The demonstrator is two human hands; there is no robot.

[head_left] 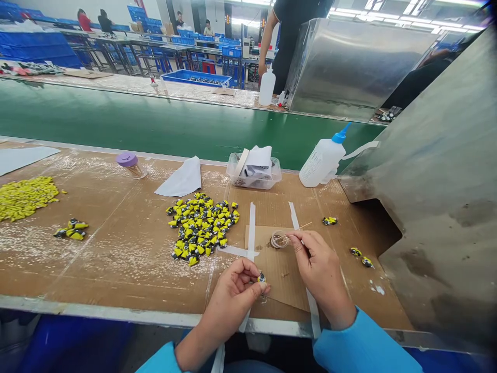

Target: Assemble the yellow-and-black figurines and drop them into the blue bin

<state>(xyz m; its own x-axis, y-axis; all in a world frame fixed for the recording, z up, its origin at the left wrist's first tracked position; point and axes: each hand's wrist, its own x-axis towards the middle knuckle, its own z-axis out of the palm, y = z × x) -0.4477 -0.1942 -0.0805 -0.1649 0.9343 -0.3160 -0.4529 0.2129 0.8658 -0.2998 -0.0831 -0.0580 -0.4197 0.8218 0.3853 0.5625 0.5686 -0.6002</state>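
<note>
My left hand (235, 292) pinches a small yellow, black and white toy piece (261, 277) between thumb and fingertips, over the front of a cardboard pad (289, 282). In my right hand (320, 269) is a thin wooden toothpick (307, 225), its lower end at a small round clear dish (278, 240) on the pad. Whether the tip touches what is inside, I cannot tell. Left of the pad lies a heap of similar yellow-and-black pieces (202, 225). A few more pieces (330, 220) lie to the right of my right hand.
Behind the work are a plastic tub with cloths (254, 178), a blue-capped squeeze bottle (320, 161), a white cloth (180, 178) and a purple-lidded toothpick jar (130, 163). Yellow parts (25, 197) lie far left. A metal housing (438, 207) bounds the right; a green conveyor (135, 122) runs behind.
</note>
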